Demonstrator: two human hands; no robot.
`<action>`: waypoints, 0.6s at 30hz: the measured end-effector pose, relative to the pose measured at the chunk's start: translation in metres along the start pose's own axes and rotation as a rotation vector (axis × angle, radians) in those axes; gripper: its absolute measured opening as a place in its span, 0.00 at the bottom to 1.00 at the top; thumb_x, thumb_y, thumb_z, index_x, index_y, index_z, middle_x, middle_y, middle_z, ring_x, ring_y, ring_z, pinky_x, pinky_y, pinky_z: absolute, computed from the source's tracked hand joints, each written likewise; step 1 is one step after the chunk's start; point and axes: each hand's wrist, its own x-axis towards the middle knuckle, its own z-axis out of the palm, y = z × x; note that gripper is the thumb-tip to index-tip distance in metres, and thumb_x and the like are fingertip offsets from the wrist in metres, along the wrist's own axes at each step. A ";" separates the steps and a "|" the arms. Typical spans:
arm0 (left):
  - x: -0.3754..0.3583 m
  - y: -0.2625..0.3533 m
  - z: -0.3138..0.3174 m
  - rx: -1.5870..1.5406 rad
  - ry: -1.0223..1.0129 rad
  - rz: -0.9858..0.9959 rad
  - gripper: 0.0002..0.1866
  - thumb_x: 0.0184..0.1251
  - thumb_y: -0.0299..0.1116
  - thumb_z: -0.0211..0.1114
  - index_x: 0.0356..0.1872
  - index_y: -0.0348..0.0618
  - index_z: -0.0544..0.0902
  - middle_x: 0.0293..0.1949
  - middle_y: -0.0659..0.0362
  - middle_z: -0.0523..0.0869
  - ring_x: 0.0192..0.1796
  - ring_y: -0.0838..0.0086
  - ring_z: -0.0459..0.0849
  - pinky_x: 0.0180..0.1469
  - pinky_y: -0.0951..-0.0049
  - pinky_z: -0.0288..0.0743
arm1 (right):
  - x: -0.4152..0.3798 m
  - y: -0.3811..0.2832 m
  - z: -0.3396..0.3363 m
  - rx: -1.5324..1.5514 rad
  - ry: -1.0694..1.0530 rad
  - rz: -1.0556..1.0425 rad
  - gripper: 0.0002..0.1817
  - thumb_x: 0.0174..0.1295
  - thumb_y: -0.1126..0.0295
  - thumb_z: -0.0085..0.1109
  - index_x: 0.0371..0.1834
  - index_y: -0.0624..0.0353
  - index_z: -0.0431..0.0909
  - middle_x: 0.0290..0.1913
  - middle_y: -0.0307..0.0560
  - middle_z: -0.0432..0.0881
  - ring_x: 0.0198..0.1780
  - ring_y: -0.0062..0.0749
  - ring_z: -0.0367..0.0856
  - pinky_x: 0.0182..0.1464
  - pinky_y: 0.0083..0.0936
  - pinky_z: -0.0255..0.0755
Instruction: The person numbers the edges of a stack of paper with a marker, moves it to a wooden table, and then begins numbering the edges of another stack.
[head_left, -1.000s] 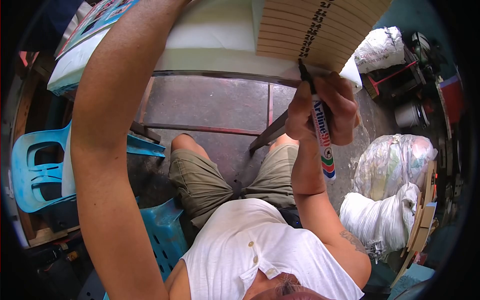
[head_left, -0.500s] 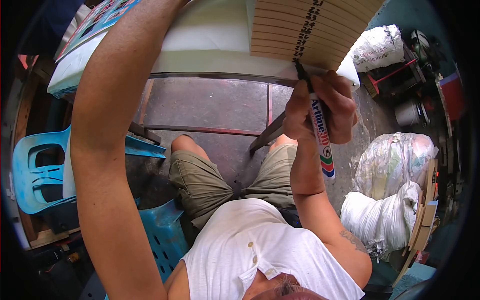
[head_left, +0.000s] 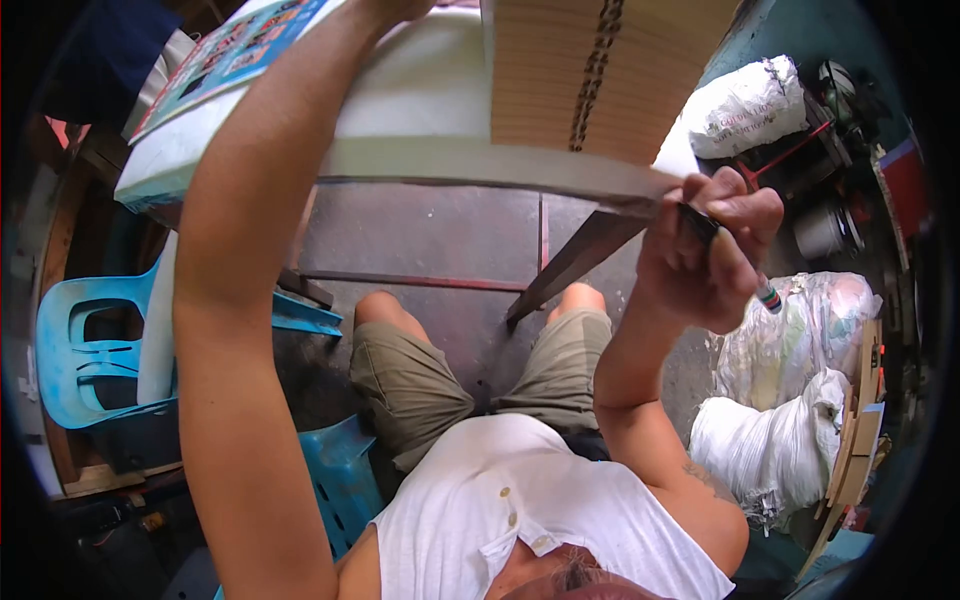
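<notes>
marker (head_left: 735, 262) sits clamped in the right hand (head_left: 700, 255), fingers curled tight round its barrel; its long axis runs on a slant from the dark tip end near the table edge (head_left: 480, 165) down and outward to the coloured tail poking out below the palm; the tip end points up towards the stack of wooden slats (head_left: 590, 70) — the slats lie above and a little inward of the grip, apart from it, with the table edge between; the right hand is by far the nearer of the two to the slats' lower end and to the dark column of numbers (head_left: 592, 70) written down them.

left arm (head_left: 250, 300) reaches straight up past the table edge; the left hand is cut off at the top of the view, only a sliver of it showing beside the slats, so whether it grips them, presses them or lies open cannot be told; the marker's tip is mostly buried behind the fingers, and whether a cap is on is not clear; the numbers are too blurred to read; the top of the stack runs out of the picture — its full length stays unseen; the printed sheet (head_left: 230, 55) lies well off to the left.
</notes>
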 end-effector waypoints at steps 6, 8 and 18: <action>0.011 -0.007 0.003 -0.015 0.238 -0.068 0.20 0.78 0.45 0.47 0.51 0.37 0.73 0.36 0.55 0.77 0.37 0.71 0.77 0.44 0.68 0.76 | 0.036 -0.031 -0.019 0.206 0.081 -0.050 0.12 0.60 0.77 0.54 0.46 0.70 0.70 0.34 0.52 0.69 0.24 0.19 0.61 0.24 0.16 0.61; 0.015 -0.015 0.005 -0.056 0.326 -0.139 0.13 0.78 0.38 0.49 0.45 0.37 0.74 0.24 0.59 0.78 0.26 0.75 0.78 0.34 0.71 0.79 | 0.055 -0.034 -0.023 0.126 0.111 -0.148 0.12 0.62 0.76 0.56 0.47 0.68 0.71 0.37 0.50 0.69 0.25 0.21 0.61 0.27 0.18 0.59; 0.003 -0.020 0.027 0.323 0.590 0.054 0.10 0.76 0.36 0.53 0.43 0.39 0.76 0.27 0.44 0.84 0.26 0.49 0.84 0.30 0.59 0.74 | 0.121 -0.070 -0.015 -0.597 0.383 0.023 0.12 0.59 0.79 0.62 0.46 0.65 0.75 0.39 0.43 0.74 0.22 0.15 0.63 0.21 0.14 0.58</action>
